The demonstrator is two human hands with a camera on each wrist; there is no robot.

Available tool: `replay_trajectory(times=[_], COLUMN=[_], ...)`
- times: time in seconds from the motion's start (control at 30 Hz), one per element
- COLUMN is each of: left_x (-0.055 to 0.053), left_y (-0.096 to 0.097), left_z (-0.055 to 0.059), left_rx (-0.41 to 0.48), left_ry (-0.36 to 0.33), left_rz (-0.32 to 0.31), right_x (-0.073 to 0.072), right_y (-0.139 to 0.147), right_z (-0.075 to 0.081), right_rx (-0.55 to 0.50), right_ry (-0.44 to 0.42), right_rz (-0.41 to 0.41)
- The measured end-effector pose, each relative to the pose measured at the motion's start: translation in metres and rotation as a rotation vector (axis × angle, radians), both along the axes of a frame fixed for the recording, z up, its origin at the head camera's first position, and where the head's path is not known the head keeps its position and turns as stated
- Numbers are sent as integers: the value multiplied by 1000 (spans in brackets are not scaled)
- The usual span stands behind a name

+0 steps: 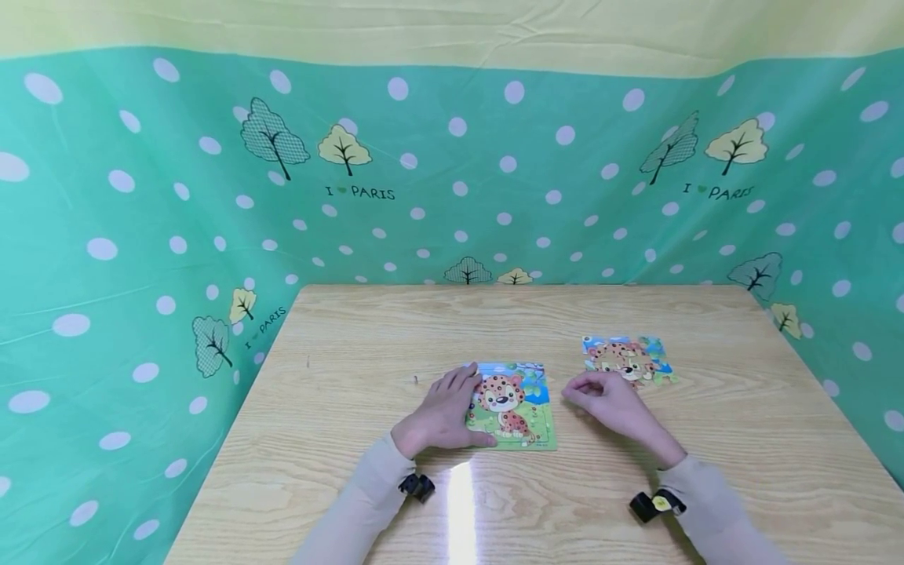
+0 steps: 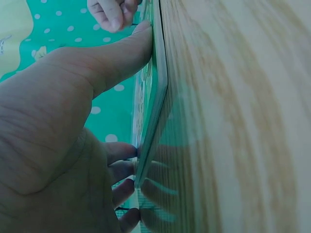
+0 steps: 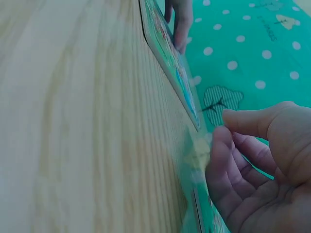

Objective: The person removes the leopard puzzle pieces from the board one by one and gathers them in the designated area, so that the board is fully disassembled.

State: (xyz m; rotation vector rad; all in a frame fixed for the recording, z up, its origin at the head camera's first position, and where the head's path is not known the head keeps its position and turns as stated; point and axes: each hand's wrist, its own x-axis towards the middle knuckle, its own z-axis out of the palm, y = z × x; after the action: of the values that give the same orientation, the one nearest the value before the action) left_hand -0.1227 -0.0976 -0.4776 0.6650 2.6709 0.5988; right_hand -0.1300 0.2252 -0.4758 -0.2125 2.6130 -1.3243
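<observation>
My left hand [image 1: 446, 408] rests along the left side of a square leopard picture board [image 1: 519, 428], fingers at its upper left and thumb on its lower edge. In the left wrist view the thumb [image 2: 121, 56] lies against the board's rim and the other fingertips reach its far end. My right hand [image 1: 610, 402] is just right of the board, fingers curled and thumb tip close to the index fingertip. Nothing shows between them in the right wrist view. Beyond that hand lie jigsaw pieces [image 1: 614, 351] with leopard faces, partly hidden by it.
The boards lie on a wood-grain table [image 1: 339, 447]. Left of the picture board is a tiny dark bit [image 1: 416, 380]. A green dotted curtain [image 1: 424, 180] hangs behind the table and at both sides. Each wrist wears a small black camera [image 1: 417, 487].
</observation>
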Motion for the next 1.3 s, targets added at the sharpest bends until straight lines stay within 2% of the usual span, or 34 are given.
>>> replay_trajectory(times=[0.3, 0.53, 0.77, 0.97, 1.3], left_x=[0, 0, 0, 0, 0], left_y=[0, 0, 0, 1, 0], left_z=[0, 0, -1, -1, -2], left_rx=[2, 0, -7, -18, -19], left_ry=[-7, -5, 2, 4, 6], left_rz=[-1, -1, -7, -5, -6], right_x=[4, 9, 12, 9, 7], right_y=[-27, -51, -72, -79, -78], right_z=[2, 0, -1, -1, 3], right_rx=[-13, 12, 47, 72, 90], right_ry=[-8, 81, 133, 104, 53], right_rz=[70, 207, 284, 348, 390])
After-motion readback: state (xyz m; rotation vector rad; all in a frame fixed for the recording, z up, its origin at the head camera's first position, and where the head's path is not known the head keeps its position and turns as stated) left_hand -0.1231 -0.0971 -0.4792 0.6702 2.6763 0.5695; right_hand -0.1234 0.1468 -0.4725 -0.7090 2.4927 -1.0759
